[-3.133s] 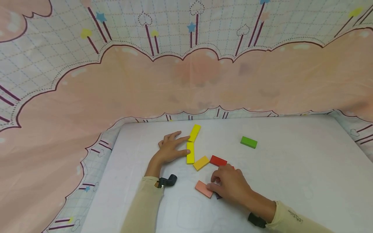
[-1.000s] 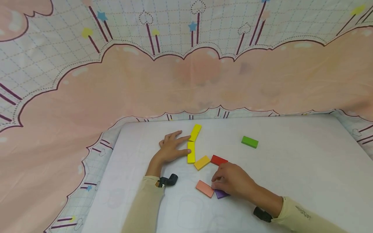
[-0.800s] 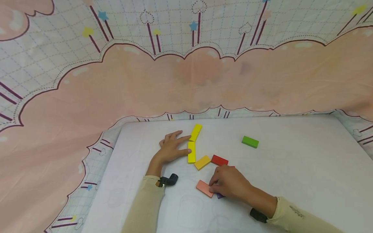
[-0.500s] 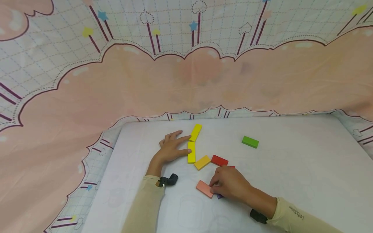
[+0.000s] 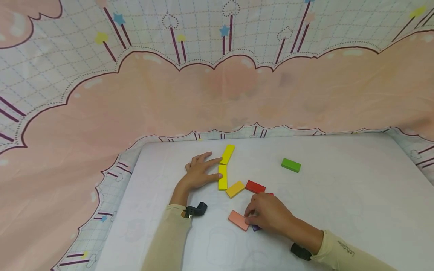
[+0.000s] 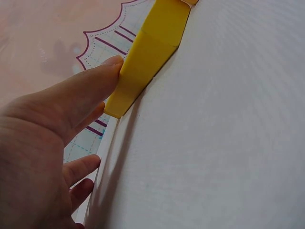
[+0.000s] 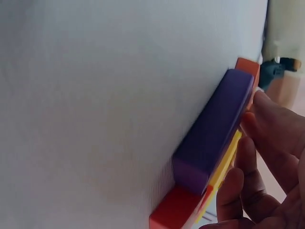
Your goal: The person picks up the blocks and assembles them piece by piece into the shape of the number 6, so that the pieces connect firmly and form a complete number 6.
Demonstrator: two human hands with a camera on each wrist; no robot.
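My left hand [image 5: 197, 174] lies at the left of two yellow blocks. Its extended index finger touches the upper yellow block [image 5: 228, 153], and its thumb rests on the lower yellow block [image 5: 222, 180]. In the left wrist view a fingertip meets the side of a yellow face. My right hand [image 5: 271, 212], fingers curled, pinches the right end of a salmon-pink block [image 5: 237, 219] between thumb and index finger. Under that hand a purple block [image 7: 214, 119] is mostly hidden in the head view. One red block [image 7: 176, 207] adjoins it in the right wrist view.
An orange-yellow block [image 5: 235, 189] and a red block [image 5: 255, 186] continue the curved row from the yellow blocks. Further off at the right lies a green block [image 5: 291, 165]. A patterned cloth [image 5: 217, 94] rises behind the white table [image 5: 339, 210].
One second ago my right hand was slightly farther right, showing more of the purple block; it has shifted left onto the pink block's end. My left hand has stayed in place.
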